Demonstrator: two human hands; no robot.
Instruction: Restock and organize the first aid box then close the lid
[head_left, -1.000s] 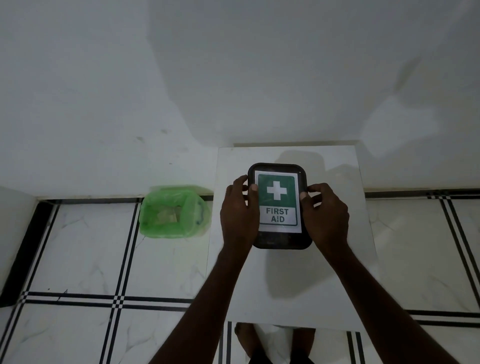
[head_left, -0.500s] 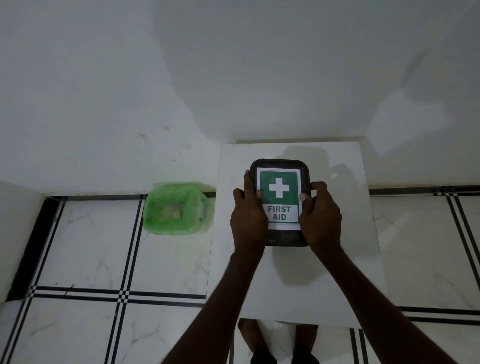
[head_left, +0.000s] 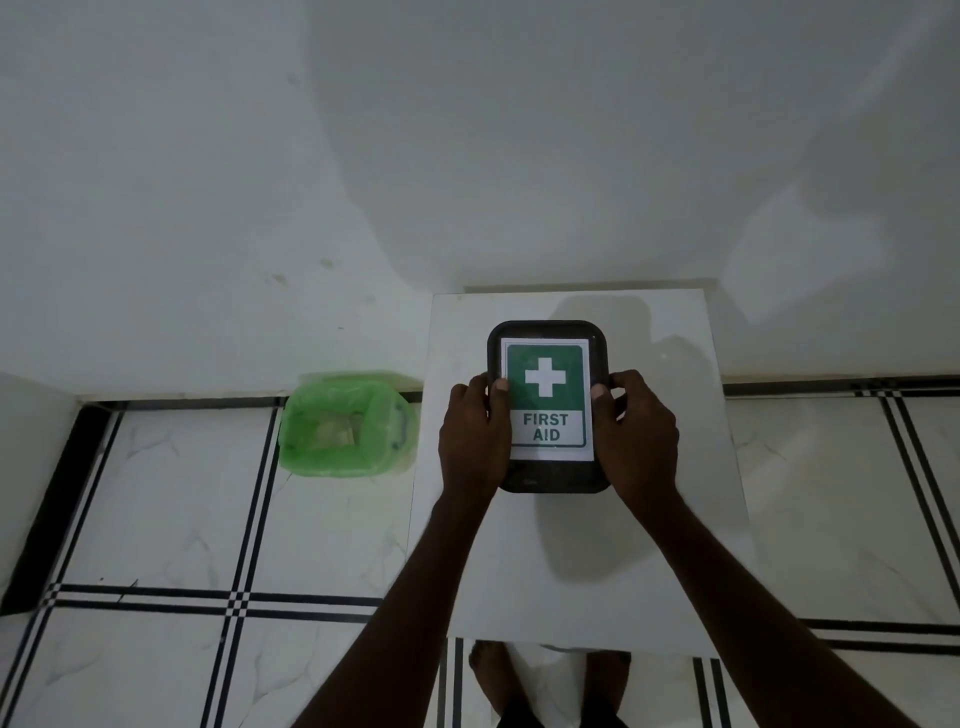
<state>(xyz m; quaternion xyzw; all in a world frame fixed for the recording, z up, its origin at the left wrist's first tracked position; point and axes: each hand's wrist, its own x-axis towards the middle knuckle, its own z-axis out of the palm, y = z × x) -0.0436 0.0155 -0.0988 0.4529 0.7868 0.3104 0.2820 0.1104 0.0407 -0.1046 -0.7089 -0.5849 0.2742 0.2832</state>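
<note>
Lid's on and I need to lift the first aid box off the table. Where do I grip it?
By its two long sides, one hand from each side, as the left hand and right hand now do. The box lies flat on the table; no handle shows.

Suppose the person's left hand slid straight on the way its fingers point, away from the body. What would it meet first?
Probably nothing soon: the left hand grips the first aid box, and beyond lies bare white table, then the wall. Depth is unclear.
</note>
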